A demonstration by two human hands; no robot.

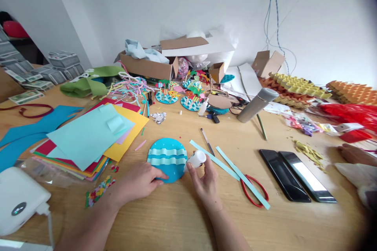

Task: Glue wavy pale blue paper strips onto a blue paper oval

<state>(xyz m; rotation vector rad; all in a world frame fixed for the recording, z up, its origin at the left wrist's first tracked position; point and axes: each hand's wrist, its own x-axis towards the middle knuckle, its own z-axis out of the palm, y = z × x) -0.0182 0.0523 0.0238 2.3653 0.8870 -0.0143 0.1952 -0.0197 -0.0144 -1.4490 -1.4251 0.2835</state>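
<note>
A round blue disc (167, 173) lies on the table before me, with two wavy pale-aqua paper strips (167, 152) across its upper half. Small whitish dots show on its surface. From the lower left, my left hand (138, 182) rests its outstretched index finger on the disc's lower edge, its other fingers partly hidden. My right hand (206, 178) is closed around a small white glue bottle (196, 159), tilted at the disc's right edge; its tip is hard to make out. Two flat pale-aqua strips (243, 178) lie to the right, one across red-handled scissors (253, 192).
Coloured paper sheets (85, 137) are stacked at left, near a white device (20, 204). A pen (207, 141) lies beyond the strips. Two phones (284, 176) and a grey flask (256, 106) are at right. Another person's hand (357, 153) shows at the right edge. Decorated discs (191, 102) stand behind.
</note>
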